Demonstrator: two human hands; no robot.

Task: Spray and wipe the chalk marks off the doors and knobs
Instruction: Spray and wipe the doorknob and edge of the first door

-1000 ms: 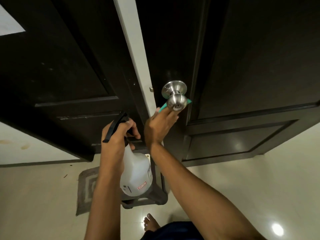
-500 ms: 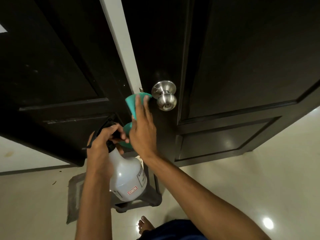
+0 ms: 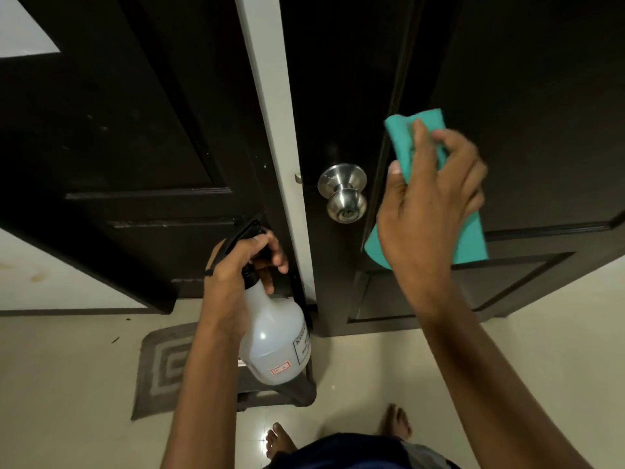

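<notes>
Nearest the camera, two bare feet (image 3: 394, 422) stand on the pale tiled floor (image 3: 389, 360), with a dark stool (image 3: 280, 394) and a patterned mat (image 3: 162, 367) just beyond them. The left hand (image 3: 236, 275) grips the black trigger head of the spray bottle (image 3: 274, 340), fingers curled round it; the translucent body hangs below the hand, above the stool, much as it did half a second ago. The right hand (image 3: 429, 201) holds the teal cloth (image 3: 470, 238), thumb and fingers curled over its folds, and presses it against the right door (image 3: 541, 113).

Half a second ago this hand and cloth lay left of the knob (image 3: 343, 192), at the door's edge beside the white jamb (image 3: 270, 113); one second ago the cloth was tucked under the knob itself. The cloth is now right of the knob, across the moulded edge of the upper panel, its upper end above knob height and its lower end reaching the rail between the panels. The knob is uncovered, steel, with its keyhole facing the camera. Farther off, the left door (image 3: 118, 130) shows faint pale specks on its panel and a pale streak along its lower rail. Whether chalk remains on the right door cannot be told in the dim light.
</notes>
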